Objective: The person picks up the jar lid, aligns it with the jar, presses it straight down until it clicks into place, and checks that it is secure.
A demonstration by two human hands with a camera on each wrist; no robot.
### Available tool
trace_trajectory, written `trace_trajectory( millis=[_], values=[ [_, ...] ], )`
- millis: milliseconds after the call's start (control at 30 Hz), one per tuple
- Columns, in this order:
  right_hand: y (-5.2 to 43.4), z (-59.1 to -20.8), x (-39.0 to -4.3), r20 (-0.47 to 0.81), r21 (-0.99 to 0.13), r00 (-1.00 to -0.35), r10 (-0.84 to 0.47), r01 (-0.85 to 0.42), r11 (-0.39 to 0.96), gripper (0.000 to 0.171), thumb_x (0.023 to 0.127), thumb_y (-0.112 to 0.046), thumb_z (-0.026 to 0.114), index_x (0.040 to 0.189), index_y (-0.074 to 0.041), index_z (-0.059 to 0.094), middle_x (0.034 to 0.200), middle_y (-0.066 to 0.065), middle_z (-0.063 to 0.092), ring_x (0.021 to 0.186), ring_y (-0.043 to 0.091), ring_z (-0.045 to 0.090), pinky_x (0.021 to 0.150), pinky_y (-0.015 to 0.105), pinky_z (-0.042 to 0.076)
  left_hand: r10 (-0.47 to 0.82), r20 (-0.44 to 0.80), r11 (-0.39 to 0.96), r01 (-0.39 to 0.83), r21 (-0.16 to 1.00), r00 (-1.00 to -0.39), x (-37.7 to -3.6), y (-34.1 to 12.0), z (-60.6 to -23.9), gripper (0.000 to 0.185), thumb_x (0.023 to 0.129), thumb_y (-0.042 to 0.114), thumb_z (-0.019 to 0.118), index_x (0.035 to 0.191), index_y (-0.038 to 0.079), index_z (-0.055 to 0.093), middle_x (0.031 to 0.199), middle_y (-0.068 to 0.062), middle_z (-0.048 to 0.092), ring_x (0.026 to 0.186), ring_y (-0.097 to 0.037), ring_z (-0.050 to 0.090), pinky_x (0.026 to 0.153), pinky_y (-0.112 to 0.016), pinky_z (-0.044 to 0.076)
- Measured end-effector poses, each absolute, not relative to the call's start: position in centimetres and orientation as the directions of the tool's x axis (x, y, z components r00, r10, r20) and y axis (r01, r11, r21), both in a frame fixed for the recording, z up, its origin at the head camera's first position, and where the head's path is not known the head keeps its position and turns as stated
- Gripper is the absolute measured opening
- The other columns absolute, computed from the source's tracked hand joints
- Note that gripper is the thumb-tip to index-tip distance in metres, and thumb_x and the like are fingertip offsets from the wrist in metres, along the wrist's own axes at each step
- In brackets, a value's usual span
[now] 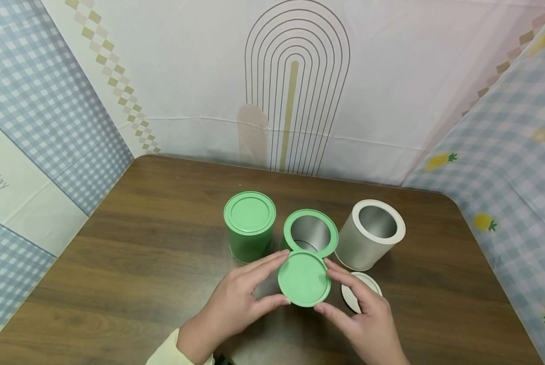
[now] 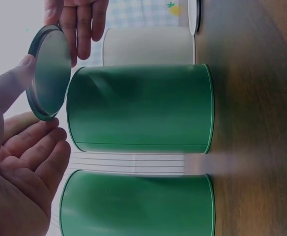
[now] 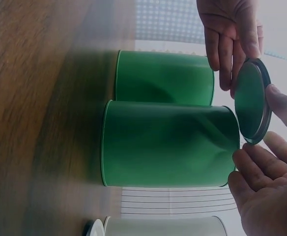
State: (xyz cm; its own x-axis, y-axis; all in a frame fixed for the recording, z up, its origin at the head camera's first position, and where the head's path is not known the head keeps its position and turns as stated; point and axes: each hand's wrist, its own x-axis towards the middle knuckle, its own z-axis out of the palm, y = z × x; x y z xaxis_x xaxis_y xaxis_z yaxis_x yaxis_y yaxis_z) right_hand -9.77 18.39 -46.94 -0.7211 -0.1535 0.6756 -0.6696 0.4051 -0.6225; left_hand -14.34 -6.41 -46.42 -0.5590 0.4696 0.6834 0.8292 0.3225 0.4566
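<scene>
Between both hands a round green lid (image 1: 304,280) is held by its edge, near the front of an open green can (image 1: 334,237) and level with its top. My left hand (image 1: 236,294) pinches the lid's left side with thumb and fingers. Thumb and fingertips of my right hand (image 1: 365,317) grip its right side. In the left wrist view the lid (image 2: 52,73) shows its metallic underside rim, close beside the can's mouth. The right wrist view shows the same lid (image 3: 251,101) tilted near the green can (image 3: 168,145).
A second green can (image 1: 249,243) with its lid on stands to the left. To the right is an open white can (image 1: 361,248), with a white lid (image 1: 368,281) lying on the wooden table (image 1: 117,263) in front of it. Patterned cloth (image 1: 186,76) hangs behind the table and at its sides.
</scene>
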Motion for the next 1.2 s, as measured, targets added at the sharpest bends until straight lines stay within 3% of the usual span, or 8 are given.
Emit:
trace_trajectory(
  millis=[233, 933, 1200],
  values=[
    [18.3, -46.7, -10.1, 0.696, -0.596, -0.699, -0.164, -0.690, 0.411, 0.067, 0.058, 0.008, 0.090, 0.120, 0.001, 0.067, 0.129, 0.021, 0.065, 0.128, 0.017, 0.058, 0.109, 0.023, 0.040, 0.474, 0.657, 0.333, 0.810, 0.483, -0.587, -14.5, -6.4, -46.2, 0.067, 0.080, 0.027, 0.085, 0.137, 0.002, 0.060, 0.140, -0.009, 0.060, 0.127, -0.018, 0.059, 0.102, -0.029, 0.049],
    [18.5, -46.0, -10.2, 0.656, -0.603, -0.736, -0.168, -0.644, 0.471, 0.065, 0.062, 0.003, 0.091, 0.122, -0.005, 0.067, 0.131, 0.015, 0.065, 0.129, 0.016, 0.057, 0.110, 0.022, 0.039, 0.492, 0.596, 0.356, 0.772, 0.527, -0.634, -14.6, -6.3, -45.6, 0.066, 0.082, 0.024, 0.084, 0.139, 0.003, 0.059, 0.143, -0.005, 0.058, 0.129, -0.014, 0.056, 0.103, -0.030, 0.048],
    [18.6, -45.8, -10.2, 0.639, -0.610, -0.751, -0.164, -0.625, 0.487, 0.064, 0.065, 0.001, 0.090, 0.124, -0.007, 0.067, 0.133, 0.013, 0.065, 0.130, 0.015, 0.056, 0.110, 0.021, 0.039, 0.491, 0.605, 0.362, 0.779, 0.513, -0.627, -14.7, -6.1, -45.5, 0.066, 0.083, 0.025, 0.083, 0.139, 0.003, 0.058, 0.143, -0.006, 0.058, 0.129, -0.014, 0.057, 0.103, -0.030, 0.048]
  ],
)
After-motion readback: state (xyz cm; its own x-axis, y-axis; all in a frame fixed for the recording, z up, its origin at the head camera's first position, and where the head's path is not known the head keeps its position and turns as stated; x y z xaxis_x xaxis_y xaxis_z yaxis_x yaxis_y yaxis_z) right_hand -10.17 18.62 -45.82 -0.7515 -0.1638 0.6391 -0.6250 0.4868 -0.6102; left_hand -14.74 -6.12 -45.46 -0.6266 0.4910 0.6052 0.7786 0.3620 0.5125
